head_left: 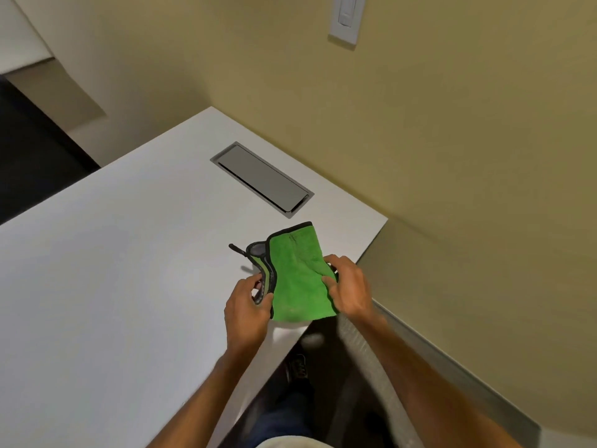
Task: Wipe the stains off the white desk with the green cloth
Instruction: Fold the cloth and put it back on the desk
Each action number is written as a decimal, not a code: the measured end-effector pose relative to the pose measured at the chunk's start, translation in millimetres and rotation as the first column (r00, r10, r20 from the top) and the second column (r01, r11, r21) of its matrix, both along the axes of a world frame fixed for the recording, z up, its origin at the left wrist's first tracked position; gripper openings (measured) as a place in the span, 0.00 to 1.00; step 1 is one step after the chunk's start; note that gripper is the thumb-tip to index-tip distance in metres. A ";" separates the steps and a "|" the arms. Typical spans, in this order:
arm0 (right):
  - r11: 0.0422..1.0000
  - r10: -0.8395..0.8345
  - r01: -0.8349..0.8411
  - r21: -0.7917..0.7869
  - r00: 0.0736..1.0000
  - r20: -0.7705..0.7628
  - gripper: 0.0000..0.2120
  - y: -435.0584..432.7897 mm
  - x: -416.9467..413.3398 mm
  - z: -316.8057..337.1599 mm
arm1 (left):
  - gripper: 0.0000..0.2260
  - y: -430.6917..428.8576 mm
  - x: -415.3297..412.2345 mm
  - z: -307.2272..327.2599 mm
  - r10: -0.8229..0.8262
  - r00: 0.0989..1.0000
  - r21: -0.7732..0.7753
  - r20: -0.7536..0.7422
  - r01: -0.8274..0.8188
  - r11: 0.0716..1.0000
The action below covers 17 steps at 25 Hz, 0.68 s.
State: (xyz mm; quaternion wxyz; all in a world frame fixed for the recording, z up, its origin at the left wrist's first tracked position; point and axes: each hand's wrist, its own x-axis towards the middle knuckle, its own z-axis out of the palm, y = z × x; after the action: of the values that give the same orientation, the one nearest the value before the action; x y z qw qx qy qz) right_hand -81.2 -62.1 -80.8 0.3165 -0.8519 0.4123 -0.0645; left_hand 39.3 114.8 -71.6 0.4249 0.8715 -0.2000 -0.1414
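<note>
The green cloth (297,273), folded and edged in dark grey, is held a little above the near right corner of the white desk (113,270). My left hand (247,305) pinches its grey-trimmed left edge. My right hand (347,286) grips its right side, with the thumb on top of the cloth. A dark loop of trim sticks out at the cloth's far left corner. I cannot make out any stains on the desk surface.
A grey metal cable hatch (261,177) is set into the desk beyond the cloth. A yellow wall (452,140) stands close behind and to the right, with a white switch plate (345,17) high up. My shoe (298,367) shows on the dark floor below the desk edge.
</note>
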 end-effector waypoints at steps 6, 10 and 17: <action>0.994 -0.043 0.034 -0.108 0.995 -0.088 0.17 -96.0 33.9 2.9 | 0.17 -95.1 20.4 -12.8 0.007 0.997 0.012 -0.071 -0.006 1.000; 0.995 0.063 -0.081 -0.064 0.968 -0.244 0.19 -154.9 52.2 5.1 | 0.17 -141.6 19.9 -20.2 0.015 0.983 -0.004 -0.182 -0.016 1.000; 0.947 0.305 -0.321 0.008 0.891 -0.336 0.17 -237.5 91.0 -21.7 | 0.20 -194.8 7.8 -48.4 0.069 0.928 0.068 -0.366 -0.048 0.997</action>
State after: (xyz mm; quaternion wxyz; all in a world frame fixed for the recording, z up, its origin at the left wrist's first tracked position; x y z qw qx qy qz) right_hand 9.8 -299.6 -102.5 0.2284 -0.9129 0.3154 0.1222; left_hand 47.1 -80.1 -119.9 0.4336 0.8469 -0.0865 -0.2953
